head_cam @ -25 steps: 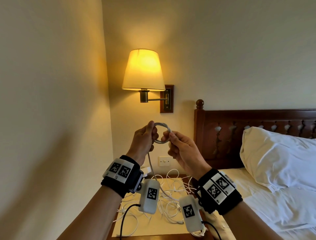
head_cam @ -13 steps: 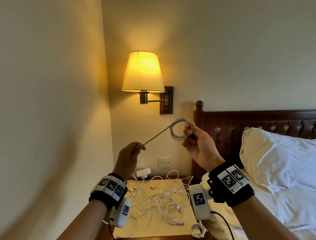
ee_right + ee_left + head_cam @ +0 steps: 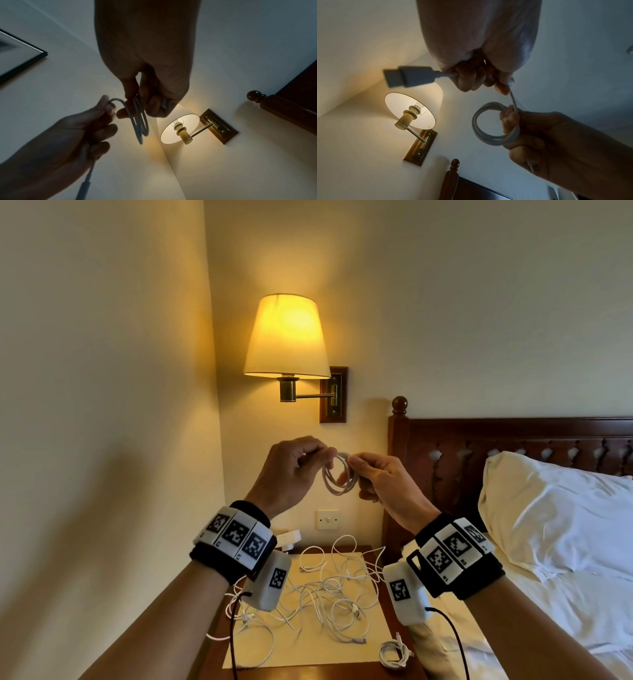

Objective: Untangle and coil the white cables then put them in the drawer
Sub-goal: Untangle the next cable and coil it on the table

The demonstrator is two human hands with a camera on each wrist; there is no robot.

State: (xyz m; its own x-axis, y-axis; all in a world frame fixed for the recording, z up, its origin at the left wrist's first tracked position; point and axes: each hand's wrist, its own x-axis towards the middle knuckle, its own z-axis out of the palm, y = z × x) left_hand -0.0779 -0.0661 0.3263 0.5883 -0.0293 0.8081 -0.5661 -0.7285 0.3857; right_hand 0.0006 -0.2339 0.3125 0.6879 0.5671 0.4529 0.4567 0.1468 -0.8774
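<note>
I hold a coiled white cable [image 3: 337, 479] up in front of the wall with both hands. My right hand [image 3: 356, 470] pinches the coil's loops [image 3: 139, 121] at their right side. My left hand [image 3: 317, 455] grips the cable's free end just left of the coil; its USB plug [image 3: 409, 77] sticks out past the curled fingers. Below, a tangle of white cables [image 3: 325, 594] lies on a paper mat [image 3: 308, 655] on the nightstand. A small coiled cable [image 3: 394, 652] rests at the nightstand's front right corner. No drawer is in view.
A lit wall lamp [image 3: 286, 337] hangs just above my hands. The dark wooden headboard [image 3: 479, 446] and a bed with a white pillow [image 3: 548, 508] stand to the right. A wall switch [image 3: 327, 519] and a white adapter [image 3: 287, 539] sit behind the nightstand.
Half a second ago my hands were apart with the cable stretched between them. My left hand has risen back to the coil, and my right hand has moved down and left to meet it.
</note>
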